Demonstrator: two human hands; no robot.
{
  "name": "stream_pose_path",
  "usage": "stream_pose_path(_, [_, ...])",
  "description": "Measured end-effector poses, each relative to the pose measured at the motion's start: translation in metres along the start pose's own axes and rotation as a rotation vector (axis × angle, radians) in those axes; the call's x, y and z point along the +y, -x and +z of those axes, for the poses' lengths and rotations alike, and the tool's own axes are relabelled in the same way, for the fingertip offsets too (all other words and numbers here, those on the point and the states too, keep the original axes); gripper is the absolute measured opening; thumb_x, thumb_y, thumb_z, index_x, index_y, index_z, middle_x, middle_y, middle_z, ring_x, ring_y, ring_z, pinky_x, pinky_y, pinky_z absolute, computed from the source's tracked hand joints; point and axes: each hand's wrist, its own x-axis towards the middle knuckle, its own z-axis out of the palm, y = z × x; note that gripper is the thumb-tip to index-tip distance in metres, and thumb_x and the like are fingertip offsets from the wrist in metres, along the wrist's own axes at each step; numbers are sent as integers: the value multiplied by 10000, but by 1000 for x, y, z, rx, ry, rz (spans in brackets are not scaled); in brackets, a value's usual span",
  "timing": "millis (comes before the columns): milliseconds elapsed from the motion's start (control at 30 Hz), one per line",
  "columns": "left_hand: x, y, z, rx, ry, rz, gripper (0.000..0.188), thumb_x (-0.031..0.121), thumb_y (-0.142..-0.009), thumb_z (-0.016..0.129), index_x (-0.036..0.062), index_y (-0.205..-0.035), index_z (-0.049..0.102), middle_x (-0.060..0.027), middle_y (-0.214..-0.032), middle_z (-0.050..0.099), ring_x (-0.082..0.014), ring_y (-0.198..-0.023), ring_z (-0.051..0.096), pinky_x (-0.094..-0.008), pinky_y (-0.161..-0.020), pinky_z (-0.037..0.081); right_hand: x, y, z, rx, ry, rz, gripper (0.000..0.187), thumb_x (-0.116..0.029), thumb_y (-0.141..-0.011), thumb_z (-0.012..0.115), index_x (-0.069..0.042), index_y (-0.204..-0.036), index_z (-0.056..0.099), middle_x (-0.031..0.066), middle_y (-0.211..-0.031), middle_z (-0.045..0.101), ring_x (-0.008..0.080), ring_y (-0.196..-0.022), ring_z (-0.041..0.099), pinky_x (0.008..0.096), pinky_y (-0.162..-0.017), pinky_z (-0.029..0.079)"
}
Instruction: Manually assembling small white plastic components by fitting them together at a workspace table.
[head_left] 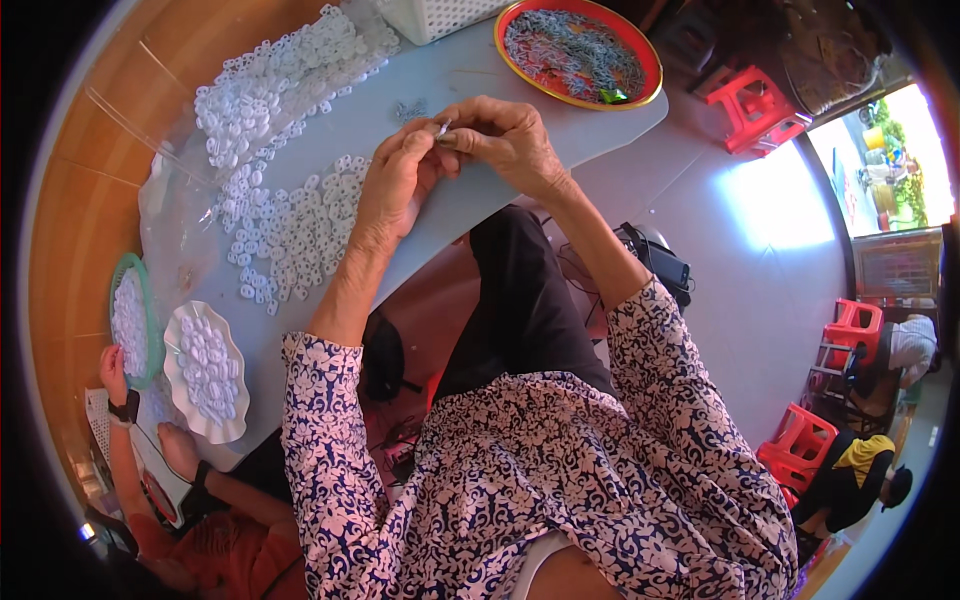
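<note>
Over the table, my left hand (396,176) and my right hand (508,143) meet fingertip to fingertip. Both are closed in a pinch on a small white piece (442,128), mostly hidden by the fingers. Just beyond them lies a little heap of grey metal bits (410,110). Many small white plastic pieces with holes (300,225) are spread on the table left of my left hand. A larger heap of white pieces (245,120) sits farther back on clear plastic sheeting. Past my right hand, a round red tray (654,80) with a gold rim holds many thin grey metal parts.
A white scalloped dish (237,400) and a green basket (150,280), both holding white pieces, stand at the left. A co-worker in orange (235,550) reaches there. At the back is a white perforated basket (430,18). Red stools (757,110) and other people are at right.
</note>
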Motion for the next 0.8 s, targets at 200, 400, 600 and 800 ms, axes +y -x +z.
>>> stream_pose_path(200, [0, 5, 13, 228, -326, 182, 285, 270, -931, 499, 4, -951, 599, -55, -773, 602, -118, -702, 553, -260, -660, 461, 3, -2, 1, 100, 201, -46, 139, -118, -831, 685, 4, -896, 665, 6, -724, 633, 54, -667, 553, 216, -600, 464])
stream_pose_path(400, [1, 3, 8, 225, -501, 262, 219, 220, -920, 526, 18, -882, 599, -6, -705, 586, -53, -646, 481, -208, -587, 406, 8, -3, -2, 131, 299, -41, 144, -117, -844, 652, 7, -911, 680, 0, -672, 606, 47, -621, 504, 229, -551, 430])
stream_pose_path(600, [1, 0, -1, 167, -678, 275, 187, 154, -928, 529, -7, -974, 611, -33, -788, 632, -88, -722, 558, -224, -685, 448, 8, -4, -3, 131, 306, -24, 188, -148, -873, 630, 13, -959, 673, -5, -656, 577, 51, -602, 493, 226, -537, 416])
stream_pose_path(800, [-4, -1, 3, 191, -463, 319, 181, 154, -923, 543, -7, -972, 609, -31, -790, 630, -86, -727, 560, -225, -680, 451, 4, -3, -3, 117, 338, 0, 194, -149, -888, 620, 19, -975, 663, -1, -684, 591, 55, -609, 502, 215, -554, 422])
